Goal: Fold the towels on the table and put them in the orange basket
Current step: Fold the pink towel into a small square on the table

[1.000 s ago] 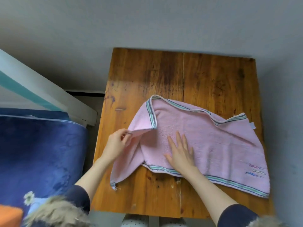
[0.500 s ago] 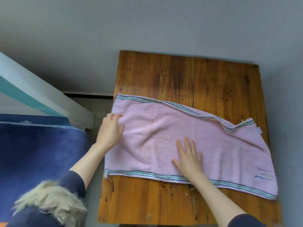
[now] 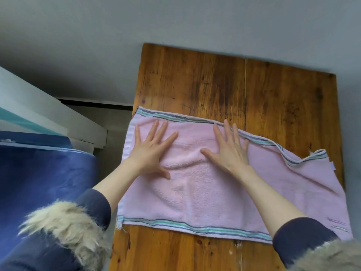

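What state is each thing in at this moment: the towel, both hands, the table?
Pink towel: spread on the table, not yet folded, far right edge rumpled, left end overhanging.
Left hand: flat on the towel, fingers spread.
Right hand: flat on the towel, fingers spread.
Wooden table: far part bare, towel across the near part.
Orange basket: not in view.

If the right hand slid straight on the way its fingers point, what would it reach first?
The right hand lies flat on the pink towel; it would likely cross the towel's striped far edge first, then bare wooden table.
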The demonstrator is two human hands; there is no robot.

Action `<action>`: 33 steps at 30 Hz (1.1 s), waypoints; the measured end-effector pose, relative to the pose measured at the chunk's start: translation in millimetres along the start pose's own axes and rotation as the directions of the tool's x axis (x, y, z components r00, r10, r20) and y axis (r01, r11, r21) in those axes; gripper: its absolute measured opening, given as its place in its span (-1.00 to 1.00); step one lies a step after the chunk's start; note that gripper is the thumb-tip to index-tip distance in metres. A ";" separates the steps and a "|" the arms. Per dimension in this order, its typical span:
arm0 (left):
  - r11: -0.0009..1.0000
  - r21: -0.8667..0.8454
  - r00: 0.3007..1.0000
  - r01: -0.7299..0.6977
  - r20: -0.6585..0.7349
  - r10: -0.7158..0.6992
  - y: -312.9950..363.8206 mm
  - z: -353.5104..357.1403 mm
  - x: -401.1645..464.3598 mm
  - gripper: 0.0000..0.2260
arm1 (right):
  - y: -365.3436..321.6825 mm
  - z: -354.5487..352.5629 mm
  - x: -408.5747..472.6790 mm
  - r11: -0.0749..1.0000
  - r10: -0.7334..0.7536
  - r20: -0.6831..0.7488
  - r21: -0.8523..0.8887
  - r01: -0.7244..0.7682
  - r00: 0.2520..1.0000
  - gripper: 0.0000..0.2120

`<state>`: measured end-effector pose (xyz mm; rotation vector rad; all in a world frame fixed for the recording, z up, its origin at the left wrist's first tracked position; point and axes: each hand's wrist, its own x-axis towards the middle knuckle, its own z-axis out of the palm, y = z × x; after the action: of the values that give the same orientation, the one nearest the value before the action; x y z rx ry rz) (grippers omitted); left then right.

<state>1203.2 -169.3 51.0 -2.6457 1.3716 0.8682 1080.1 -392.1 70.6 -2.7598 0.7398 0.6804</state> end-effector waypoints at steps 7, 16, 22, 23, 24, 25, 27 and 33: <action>0.998 -0.064 0.992 0.006 -0.124 -0.014 -1.2 -6.5 10.2 -0.10 | 7.6 -4.3 28.4 0.999 -0.013 -0.064 -0.037 0.011 0.998 -0.16; 0.992 -0.035 0.954 0.120 -0.272 -0.125 20.3 -2.8 45.3 -0.31 | -0.5 17.6 13.5 0.998 -0.066 -0.241 -0.026 0.061 0.968 -0.32; 0.987 -0.101 0.952 0.126 -0.268 -0.149 37.1 -9.2 42.1 -0.36 | 24.1 5.9 14.0 0.970 -0.180 -0.190 0.127 0.206 0.965 -0.38; 0.986 -0.115 0.948 0.119 -0.282 -0.147 49.2 -9.3 39.4 -0.36 | 32.2 3.7 7.0 0.958 -0.194 -0.219 0.167 0.232 0.956 -0.40; 0.986 -0.128 0.944 0.108 -0.296 -0.142 64.7 -8.5 37.3 -0.37 | 42.2 2.2 -1.9 0.945 -0.198 -0.258 0.206 0.255 0.945 -0.42; 0.986 -0.136 0.942 0.096 -0.307 -0.134 83.0 -7.4 36.3 -0.39 | 54.6 0.5 -12.6 0.931 -0.193 -0.306 0.244 0.273 0.932 -0.46; 0.989 -0.131 0.946 0.070 -0.307 -0.108 124.4 -4.1 37.8 -0.41 | 85.5 -2.4 -34.7 0.915 -0.162 -0.430 0.272 0.299 0.888 -0.57; 0.999 -0.021 0.976 -0.031 -0.215 0.026 248.1 10.5 60.5 -0.45 | 217.2 -15.1 -76.8 0.927 0.087 -0.616 0.338 0.163 0.783 -0.77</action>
<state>1036.4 -362.3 65.7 -2.8155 1.4541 0.6189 914.8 -549.8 104.4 -2.5962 0.8135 -0.4040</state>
